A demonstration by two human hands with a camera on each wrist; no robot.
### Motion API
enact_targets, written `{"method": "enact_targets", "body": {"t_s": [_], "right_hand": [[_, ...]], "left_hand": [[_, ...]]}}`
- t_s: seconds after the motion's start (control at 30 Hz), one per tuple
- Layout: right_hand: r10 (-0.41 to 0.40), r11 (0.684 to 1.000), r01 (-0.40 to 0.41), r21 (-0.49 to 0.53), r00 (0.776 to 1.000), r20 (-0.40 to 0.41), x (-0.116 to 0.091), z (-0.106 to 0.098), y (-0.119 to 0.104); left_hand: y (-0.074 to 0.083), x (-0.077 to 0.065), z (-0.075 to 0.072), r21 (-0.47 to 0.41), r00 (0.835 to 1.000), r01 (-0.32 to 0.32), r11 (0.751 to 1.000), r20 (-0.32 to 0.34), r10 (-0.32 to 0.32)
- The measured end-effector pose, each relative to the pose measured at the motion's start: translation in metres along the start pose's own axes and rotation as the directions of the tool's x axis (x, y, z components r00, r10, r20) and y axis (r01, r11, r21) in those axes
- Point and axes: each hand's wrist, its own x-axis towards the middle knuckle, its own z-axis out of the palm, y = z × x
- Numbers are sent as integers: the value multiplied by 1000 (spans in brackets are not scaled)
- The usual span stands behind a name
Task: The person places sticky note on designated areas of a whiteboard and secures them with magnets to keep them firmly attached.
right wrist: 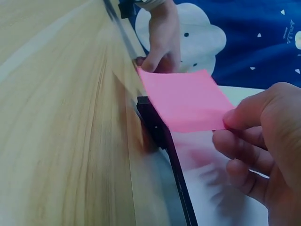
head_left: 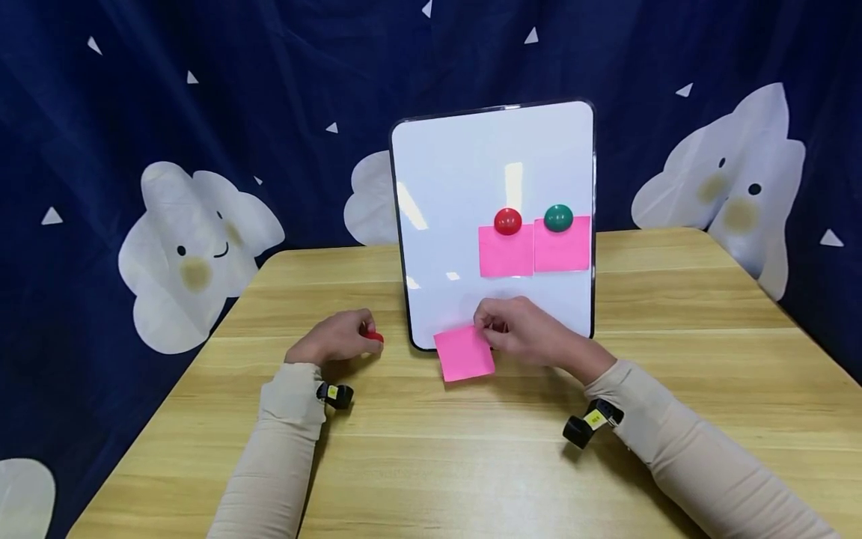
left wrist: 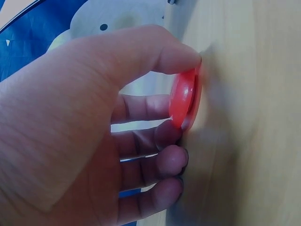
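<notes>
Close over the tabletop, my left hand (head_left: 339, 336) pinches a round red magnet (left wrist: 184, 99) between thumb and fingers. My right hand (head_left: 521, 328) pinches a pink sticky note (head_left: 465, 353) by its corner, in front of the lower edge of a whiteboard (head_left: 444, 195). In the right wrist view the thumb and index finger grip that pink sheet, which bends slightly. Two more pink notes hang side by side on the board's right half, one under a red magnet (head_left: 508, 221), the other under a green magnet (head_left: 558, 218).
The black-framed whiteboard stands upright on a wooden table (head_left: 431, 464). A dark blue curtain (head_left: 303, 60) with white clouds and triangles hangs behind. Each wrist carries a small black camera, the right one (head_left: 592, 423) close over the table.
</notes>
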Motion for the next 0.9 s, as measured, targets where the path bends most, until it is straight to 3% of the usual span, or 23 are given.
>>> {"method": "enact_targets", "body": {"t_s": [0.13, 0.53, 0.7, 0.9], "right_hand": [[-42, 999, 42, -7, 998, -44, 2, -1, 1], [-24, 996, 10, -91, 988, -156, 8, -11, -6], [-38, 984, 6, -177, 984, -177, 14, -15, -9], [-71, 970, 7, -242, 963, -258, 24, -20, -13]], "left_hand": [[-2, -2, -1, 5, 1000, 7, 1000, -4, -7], [-1, -3, 3, -16, 1000, -8, 1000, -6, 8], [-2, -2, 2, -27, 1000, -8, 1000, 5, 8], [-2, -3, -2, -46, 1000, -9, 999, 15, 10]]}}
